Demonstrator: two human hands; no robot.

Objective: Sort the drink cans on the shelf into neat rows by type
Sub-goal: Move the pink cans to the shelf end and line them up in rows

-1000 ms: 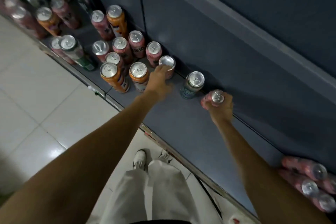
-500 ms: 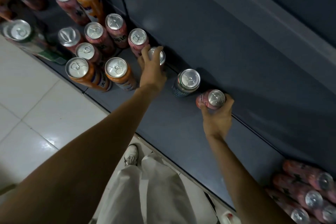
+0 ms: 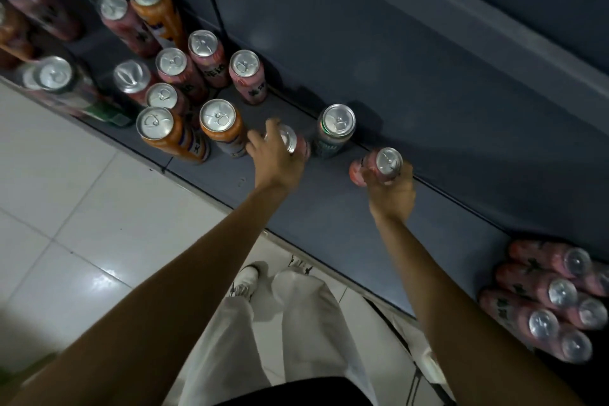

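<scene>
Your dark blue metal shelf (image 3: 329,234) crosses the frame from upper left to lower right. The neat group of pink cans (image 3: 547,297) lies at lower right. Your right hand (image 3: 392,194) grasps a pink aluminium can (image 3: 379,166), tilted, top toward the back wall. Your left hand (image 3: 280,158) grasps a second pink can (image 3: 291,142), blurred. The group lies right of both hands, and the right hand is nearer.

Cans (image 3: 336,128): metal, bare silvery lids with a dull sheen, printed bodies. Shelf (image 3: 329,227): smooth, matt blue-grey surface. Floor tiles (image 3: 82,224): glossy, reflective; trousers (image 3: 296,333): pale cloth.
</scene>
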